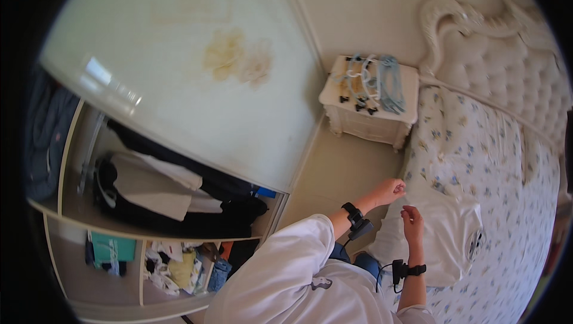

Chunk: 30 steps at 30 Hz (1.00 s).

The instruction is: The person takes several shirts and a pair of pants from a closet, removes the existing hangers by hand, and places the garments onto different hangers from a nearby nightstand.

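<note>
A white T-shirt point(439, 228) lies spread on the bed, its neckline toward the right. My left hand point(389, 191) hovers at the shirt's upper left edge, its fingers curled into a loose fist with nothing visible in them. Just below it, my right hand point(412, 219) is raised over the shirt, fingers loosely bent and apart, holding nothing that I can see. Both wrists wear black straps with small devices and cables.
Several hangers point(371, 82) lie on the cream nightstand point(364, 122) beyond my hands. The floral bedsheet point(459, 139) reaches the tufted headboard point(501, 55). To the left, an open wardrobe holds hanging clothes point(158, 186) and folded items point(179, 267) behind a glossy sliding door point(197, 85).
</note>
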### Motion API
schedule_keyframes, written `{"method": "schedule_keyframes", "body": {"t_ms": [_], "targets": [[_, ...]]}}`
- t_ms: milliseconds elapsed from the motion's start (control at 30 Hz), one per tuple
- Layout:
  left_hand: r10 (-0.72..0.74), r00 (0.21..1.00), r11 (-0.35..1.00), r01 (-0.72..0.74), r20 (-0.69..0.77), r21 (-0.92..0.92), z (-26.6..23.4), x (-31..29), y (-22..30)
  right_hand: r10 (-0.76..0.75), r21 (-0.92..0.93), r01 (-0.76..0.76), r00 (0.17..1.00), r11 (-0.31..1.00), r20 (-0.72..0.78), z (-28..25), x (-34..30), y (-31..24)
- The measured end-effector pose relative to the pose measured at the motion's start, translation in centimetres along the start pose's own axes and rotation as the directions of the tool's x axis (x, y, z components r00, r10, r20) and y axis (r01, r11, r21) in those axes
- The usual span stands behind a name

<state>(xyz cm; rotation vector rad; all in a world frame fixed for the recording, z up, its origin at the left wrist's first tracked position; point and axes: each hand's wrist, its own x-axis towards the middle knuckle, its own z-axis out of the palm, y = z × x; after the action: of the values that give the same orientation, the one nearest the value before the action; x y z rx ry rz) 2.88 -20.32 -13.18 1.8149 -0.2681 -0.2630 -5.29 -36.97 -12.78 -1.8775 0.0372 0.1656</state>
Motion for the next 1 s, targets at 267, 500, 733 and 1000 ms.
{"method": "schedule_keyframes", "body": {"t_ms": [267,500,733,1000], "targets": [[-0.049,0.823,0.998,0.066,-0.567,0.009,-23.6,-19.7,-2.6,-0.309,0.112,0.310,0.718,0.944,0.624,24.0,-0.8,-18.1],[0.408,0.185,0.893,0.122,-0.894,0.432,-41.9,-37.6,7.6,-0.514,0.336,0.461,0.341,0.821,0.787,41.7,-4.9,-31.6],[0.728,-0.191,0.596,0.652,-0.659,0.469,-48.3,-48.8,14.2,-0.771,0.603,0.538,0.147,0.588,0.620,52.1,-7.8,-42.6],[0.509,-0.411,0.833,0.455,-0.756,0.314,-54.7,-50.7,10.5,-0.830,0.709,0.508,0.022,0.489,0.557,56.0,-6.9,-47.8]]}}
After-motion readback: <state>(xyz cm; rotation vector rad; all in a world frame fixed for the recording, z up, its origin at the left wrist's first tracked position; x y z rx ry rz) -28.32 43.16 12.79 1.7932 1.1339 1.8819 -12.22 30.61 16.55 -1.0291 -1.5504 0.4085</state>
